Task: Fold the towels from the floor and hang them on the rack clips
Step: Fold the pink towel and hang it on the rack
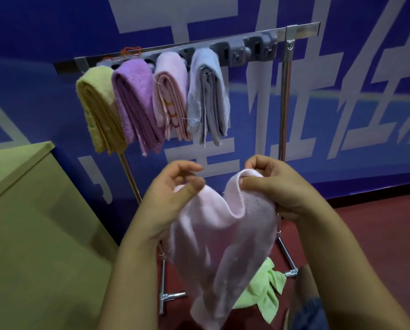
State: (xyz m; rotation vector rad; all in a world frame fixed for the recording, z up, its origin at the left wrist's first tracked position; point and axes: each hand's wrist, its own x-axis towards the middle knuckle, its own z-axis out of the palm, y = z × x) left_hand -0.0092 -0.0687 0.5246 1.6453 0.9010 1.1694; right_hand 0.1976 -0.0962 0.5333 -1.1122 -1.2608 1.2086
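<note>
From the head view, the person holds a pale pink towel point(219, 236) in the air in front of the rack point(285, 96). The right hand point(279, 186) pinches the upper edge of the cloth between thumb and curled fingers. The left hand point(173, 194) has its thumb and fingers bent toward each other at the other upper corner; I think it pinches the cloth there, but the corner itself is hidden behind the thumb. Between the two hands the edge sags in a deep dip, and the rest hangs down loose and crumpled, not yet folded.

On the rack, four folded towels already hang from the clips: a yellow towel point(99, 108), a purple towel point(135, 101), a pink striped towel point(169, 96) and a grey-blue towel point(207, 96). Free grey clips point(256, 50) are to the right of them. One light green towel point(263, 296) lies on the red floor point(370, 234) near the rack foot, partly behind the hanging pink one.

What can go wrong, in my judgement: if the left grip is weak, the corner can slip out and the towel drops back to the floor. If the corners are not matched before the fold, the bundle becomes uneven and thick, and a clip may not keep it. The low end could also catch on the rack foot
</note>
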